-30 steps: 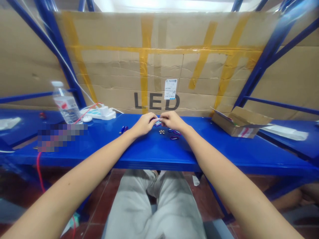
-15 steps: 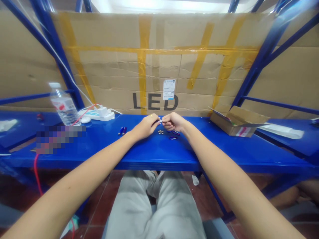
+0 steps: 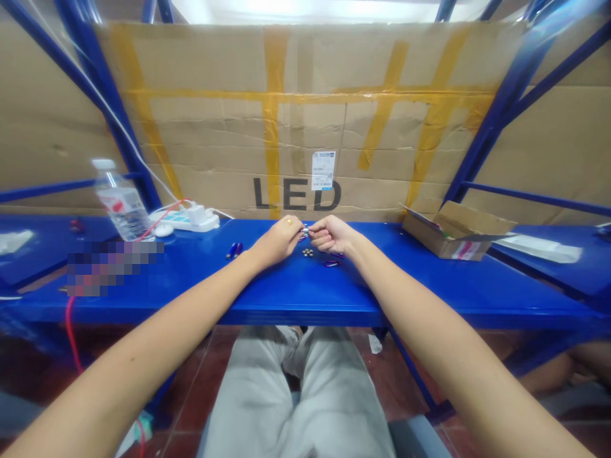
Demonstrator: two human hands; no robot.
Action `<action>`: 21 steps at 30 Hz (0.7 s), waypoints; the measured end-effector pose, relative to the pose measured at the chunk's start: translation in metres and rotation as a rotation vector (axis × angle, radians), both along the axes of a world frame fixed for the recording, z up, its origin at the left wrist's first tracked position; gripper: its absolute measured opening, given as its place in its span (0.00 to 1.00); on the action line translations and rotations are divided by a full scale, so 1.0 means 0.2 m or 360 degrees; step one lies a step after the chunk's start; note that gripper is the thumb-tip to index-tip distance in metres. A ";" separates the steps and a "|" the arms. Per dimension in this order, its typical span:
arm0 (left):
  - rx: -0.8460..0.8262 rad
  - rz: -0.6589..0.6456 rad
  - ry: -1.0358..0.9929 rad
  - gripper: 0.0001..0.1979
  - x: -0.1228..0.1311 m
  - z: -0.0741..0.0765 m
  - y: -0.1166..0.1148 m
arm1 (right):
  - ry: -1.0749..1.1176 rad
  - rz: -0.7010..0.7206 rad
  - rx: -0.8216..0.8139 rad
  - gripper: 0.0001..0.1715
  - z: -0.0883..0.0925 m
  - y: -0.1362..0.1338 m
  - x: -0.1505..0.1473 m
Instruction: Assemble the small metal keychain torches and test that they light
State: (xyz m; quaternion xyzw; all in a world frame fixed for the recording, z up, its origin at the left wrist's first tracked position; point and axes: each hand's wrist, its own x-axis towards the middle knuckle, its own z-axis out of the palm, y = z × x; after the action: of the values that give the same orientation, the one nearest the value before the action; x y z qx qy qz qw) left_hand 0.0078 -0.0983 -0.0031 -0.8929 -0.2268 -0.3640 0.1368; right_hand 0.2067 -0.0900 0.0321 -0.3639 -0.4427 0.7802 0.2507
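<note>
Over the middle of the blue table point(image 3: 286, 289), my left hand point(image 3: 279, 242) and my right hand point(image 3: 334, 235) meet almost fingertip to fingertip. Both are closed in a pinch on a small silvery part point(image 3: 306, 230); its kind is too small to make out. Just below the fingers lies a cluster of small round metallic pieces point(image 3: 308, 252). Shiny purple-blue pieces point(image 3: 331, 263) rest under and beside my right hand, partly hidden by it. Left of my left wrist lie short dark blue cylinders point(image 3: 233, 250), side by side.
An open cardboard box point(image 3: 458, 235) stands at the right, near a white flat packet point(image 3: 541, 248). On the left are a water bottle point(image 3: 121, 203), a white power strip point(image 3: 191, 217) and a red cable point(image 3: 71, 331). A large cardboard sheet point(image 3: 214, 140) backs the table.
My fingertips have shifted slightly around the small silvery part, which shows a little differently between them. Purple-blue colour now shows just under the fingertips. The things on the table lie as before.
</note>
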 end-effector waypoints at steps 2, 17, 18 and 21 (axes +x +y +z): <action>-0.0013 -0.0005 -0.0003 0.07 0.00 0.00 0.00 | -0.0038 0.0006 0.0034 0.18 0.01 -0.01 -0.01; -0.0474 0.0269 -0.0389 0.06 -0.04 0.01 0.08 | -0.2281 0.0285 0.1028 0.13 0.04 0.01 0.26; -0.0470 0.0272 -0.0408 0.06 -0.05 0.00 0.08 | -0.2331 0.0306 0.1056 0.12 0.02 0.02 0.25; -0.0459 0.0270 -0.0435 0.06 -0.05 0.00 0.08 | -0.2411 0.0347 0.1140 0.08 -0.01 0.03 0.20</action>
State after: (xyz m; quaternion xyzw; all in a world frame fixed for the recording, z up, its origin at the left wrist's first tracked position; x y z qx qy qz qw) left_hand -0.0023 -0.0828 -0.0026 -0.8233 -0.3672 -0.4328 0.0056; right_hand 0.2473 -0.0839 0.0300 -0.6424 -0.7445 0.1579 -0.0903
